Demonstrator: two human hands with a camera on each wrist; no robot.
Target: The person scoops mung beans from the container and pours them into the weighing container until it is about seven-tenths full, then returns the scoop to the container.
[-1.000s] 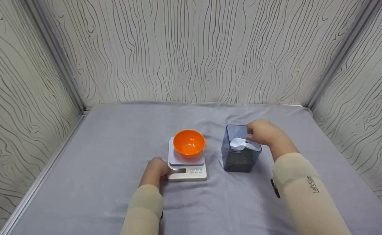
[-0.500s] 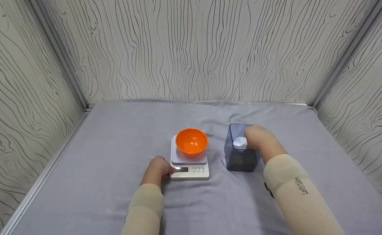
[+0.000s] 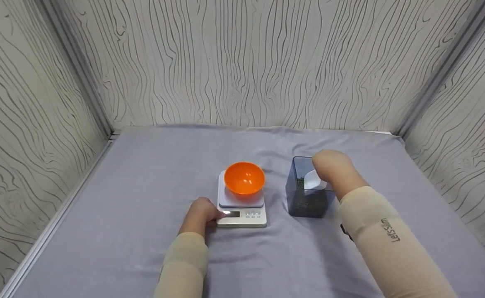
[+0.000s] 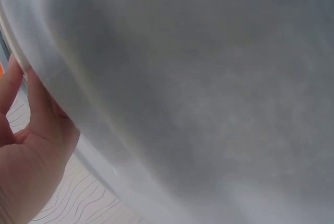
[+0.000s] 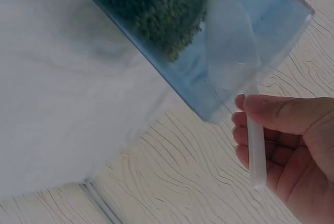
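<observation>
In the head view, an orange bowl (image 3: 244, 179) sits on the platform of a white kitchen scale (image 3: 250, 218). My left hand (image 3: 203, 210) pinches the scale's front left side, thumb close to the display. To the right stands a clear bluish container (image 3: 294, 194). Dark green grains (image 5: 162, 12) fill its lower part, as the right wrist view shows. My right hand (image 3: 332, 167), over the container's rim, grips a white scoop (image 5: 229, 41) by its handle, thumb on one side and fingers curled behind. The scoop's bowl points down into the container, close to the grains.
A wrinkled grey cloth (image 3: 143, 186) covers the table. Wood-patterned panels (image 3: 242, 62) stand at the back and both sides, joined by grey metal posts (image 3: 74, 66). The left wrist view is mostly blurred cloth (image 4: 209, 104).
My right hand has closed round the scoop's handle. The scoop has shifted right inside the container and its bowl has tipped downward. The left hand keeps its place on the scale.
</observation>
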